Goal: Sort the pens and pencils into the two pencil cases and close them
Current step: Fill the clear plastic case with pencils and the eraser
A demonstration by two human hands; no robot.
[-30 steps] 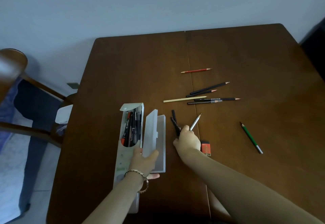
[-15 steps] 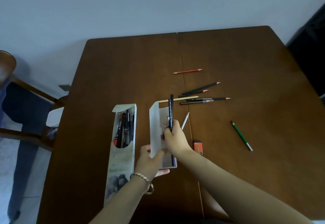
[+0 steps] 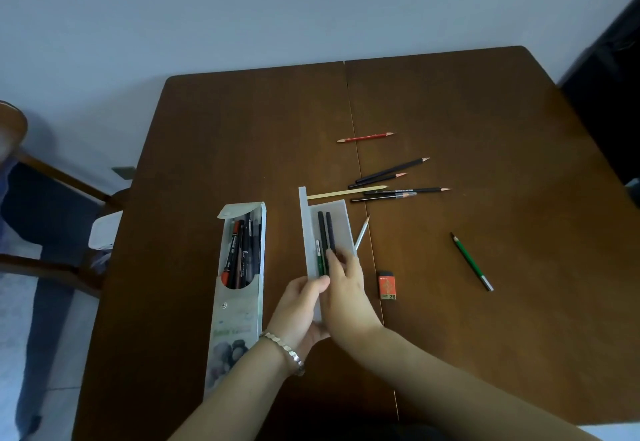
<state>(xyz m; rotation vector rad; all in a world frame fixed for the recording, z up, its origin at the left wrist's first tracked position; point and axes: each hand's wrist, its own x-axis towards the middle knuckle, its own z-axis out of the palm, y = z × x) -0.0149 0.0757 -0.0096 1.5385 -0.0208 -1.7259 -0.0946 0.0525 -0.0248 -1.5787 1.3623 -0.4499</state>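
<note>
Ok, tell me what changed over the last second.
The right hand lifted the two black pens off the table and laid them inside the clear case, fingers resting on them. The left hand tipped the clear case's lid wider open and holds its near end. The grey case, the loose pencils, silver pencil, green pencil and eraser stayed put.

A dark wooden table (image 3: 450,101) stands against a pale wall (image 3: 277,7), a wooden chair (image 3: 41,170) beside it.
</note>
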